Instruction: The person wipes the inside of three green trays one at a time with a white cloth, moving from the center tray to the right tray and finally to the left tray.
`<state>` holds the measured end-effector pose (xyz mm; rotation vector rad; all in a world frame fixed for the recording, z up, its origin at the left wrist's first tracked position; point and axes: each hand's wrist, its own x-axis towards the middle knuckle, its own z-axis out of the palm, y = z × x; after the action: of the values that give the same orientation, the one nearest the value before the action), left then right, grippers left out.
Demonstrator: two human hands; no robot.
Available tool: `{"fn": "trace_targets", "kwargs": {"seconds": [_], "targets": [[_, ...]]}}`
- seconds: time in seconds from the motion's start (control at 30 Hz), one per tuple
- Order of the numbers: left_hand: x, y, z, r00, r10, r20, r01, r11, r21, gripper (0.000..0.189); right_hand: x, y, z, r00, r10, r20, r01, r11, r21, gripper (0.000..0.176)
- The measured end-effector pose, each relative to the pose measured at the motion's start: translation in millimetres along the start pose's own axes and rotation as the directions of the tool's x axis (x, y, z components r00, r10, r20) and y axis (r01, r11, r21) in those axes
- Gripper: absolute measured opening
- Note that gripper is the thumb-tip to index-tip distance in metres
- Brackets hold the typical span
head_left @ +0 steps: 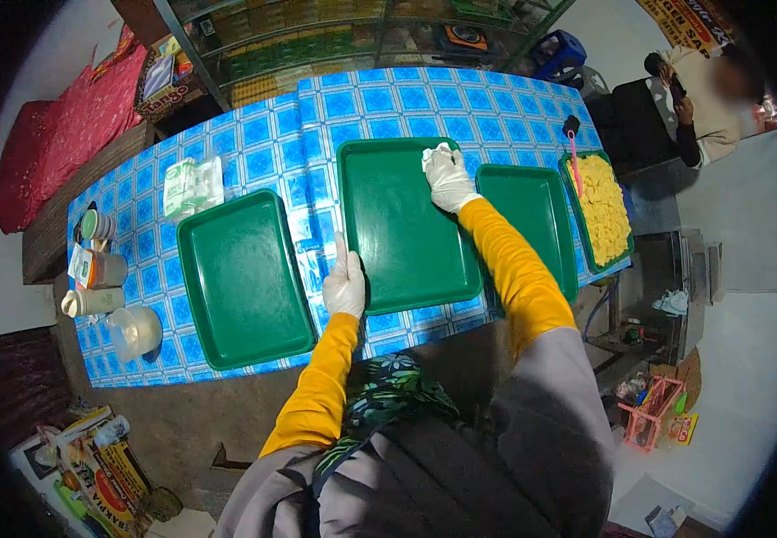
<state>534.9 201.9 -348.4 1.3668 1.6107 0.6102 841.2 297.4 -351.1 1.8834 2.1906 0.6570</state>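
Observation:
In the head view, the middle green tray (397, 224) lies flat on a table with a blue checkered cover. My gloved right hand (449, 182) presses a crumpled white wipe (441, 149) against the tray's far right corner, fingers closed over it. At the near left side, my gloved left hand (344, 285) holds the rim of the same tray, one finger stretched along the outside. Another green tray (245, 278) sits to the left, its inside bare. A third green tray (527, 215) is on the right, partly behind my right forearm.
At the far right, a tray of yellow pieces (603, 211) has a pink-handled tool (574, 157) in it. A white-and-green packet (193, 186) and several containers (101, 269) stand on the left. A person (702, 103) sits beyond the right end.

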Motion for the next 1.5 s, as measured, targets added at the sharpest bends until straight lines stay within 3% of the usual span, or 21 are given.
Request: {"fn": "trace_targets", "kwargs": {"seconds": [0.03, 0.13, 0.17, 0.23, 0.27, 0.3, 0.33, 0.37, 0.4, 0.5, 0.57, 0.73, 0.83, 0.87, 1.03, 1.07, 1.17, 1.27, 1.4, 1.47, 1.5], "targets": [[2, -2, 1, 0.999, 0.034, -0.009, -0.035, 0.999, -0.017, 0.050, -2, 4, 7, 0.979, 0.011, 0.202, -0.038, 0.991, 0.132, 0.051], [2, 4, -2, 1.000, -0.002, -0.013, 0.001, 1.000, -0.022, 0.049, -37, 5, 4, 0.988, -0.148, 0.044, 0.150, 0.987, -0.063, 0.046], [0, 3, -3, 1.000, -0.001, -0.008, 0.001, 1.000, -0.022, 0.049, -34, 1, -51, 0.910, -0.128, 0.393, 0.096, 0.990, 0.100, 0.043], [-2, 4, -2, 0.989, 0.132, -0.073, -0.138, 0.987, -0.077, 0.049, -75, -9, -77, 0.936, -0.199, 0.291, 0.211, 0.977, -0.011, 0.043], [-4, 0, -3, 0.989, 0.129, -0.069, -0.134, 0.988, -0.079, 0.049, -101, -16, -63, 0.954, -0.202, 0.220, 0.175, 0.975, 0.136, 0.045], [-2, -1, 0, 0.984, 0.149, -0.101, -0.161, 0.980, -0.121, 0.048, -121, -23, -75, 0.928, -0.311, 0.207, 0.337, 0.936, -0.102, 0.046], [0, -3, 2, 0.977, 0.167, -0.131, -0.187, 0.969, -0.159, 0.046, -129, -31, -88, 0.848, -0.338, 0.407, 0.368, 0.930, 0.005, 0.040], [1, -5, 3, 0.976, 0.168, -0.135, -0.189, 0.969, -0.161, 0.046, -130, -35, -117, 0.795, -0.382, 0.471, 0.343, 0.924, 0.169, 0.029], [3, -6, 5, 0.971, 0.187, -0.151, -0.215, 0.955, -0.203, 0.046, -149, -47, -101, 0.931, -0.225, 0.289, 0.120, 0.933, 0.340, 0.018], [5, -11, 8, 0.970, 0.190, -0.150, -0.224, 0.941, -0.254, 0.046, -186, -71, -80, 0.951, -0.134, 0.279, -0.013, 0.882, 0.471, 0.013], [4, -12, 5, 0.984, 0.151, -0.092, -0.171, 0.948, -0.269, 0.046, -187, -83, -79, 0.897, 0.074, 0.435, -0.323, 0.780, 0.535, 0.008], [2, -7, 2, 0.992, 0.108, -0.068, -0.125, 0.925, -0.359, 0.047, -137, -143, -94, 0.904, 0.087, 0.419, -0.398, 0.533, 0.747, 0.012], [3, -4, 2, 0.995, 0.094, -0.044, -0.104, 0.882, -0.460, 0.047, -92, -206, -100, 0.861, 0.100, 0.498, -0.438, 0.644, 0.627, 0.019], [4, -4, -1, 0.998, 0.062, 0.000, -0.053, 0.849, -0.526, 0.047, -88, -222, -98, 0.879, 0.246, 0.408, -0.476, 0.504, 0.721, 0.020], [7, -6, -1, 0.993, 0.057, 0.107, 0.022, 0.782, -0.623, 0.046, -36, -178, -66, 0.855, -0.006, 0.518, -0.406, 0.613, 0.677, 0.031], [4, -6, -2, 0.994, 0.052, 0.100, 0.022, 0.781, -0.624, 0.046, -22, -172, -58, 0.861, 0.189, 0.473, -0.509, 0.334, 0.793, 0.031], [0, 5, -6, 0.996, 0.040, 0.081, 0.014, 0.810, -0.586, 0.047, 35, -146, -49, 0.886, 0.314, 0.341, -0.435, 0.308, 0.846, 0.017], [-1, 8, -12, 0.996, 0.045, 0.072, -0.012, 0.913, -0.407, 0.047, 85, -127, -18, 0.844, 0.306, 0.441, -0.519, 0.255, 0.816, 0.010], [2, 1, -10, 0.991, -0.042, 0.123, 0.077, 0.952, -0.298, 0.048, 119, -112, -22, 0.901, 0.338, 0.273, -0.418, 0.507, 0.754, 0.016], [13, -24, 10, 0.992, 0.121, -0.042, -0.128, 0.942, -0.310, 0.048, 102, -113, -31, 0.972, 0.229, 0.056, -0.203, 0.690, 0.695, 0.032], [10, -16, 4, 0.998, 0.069, -0.002, -0.067, 0.949, -0.309, 0.048, 89, -119, -33, 0.972, 0.226, 0.064, -0.205, 0.689, 0.695, 0.032]]}}
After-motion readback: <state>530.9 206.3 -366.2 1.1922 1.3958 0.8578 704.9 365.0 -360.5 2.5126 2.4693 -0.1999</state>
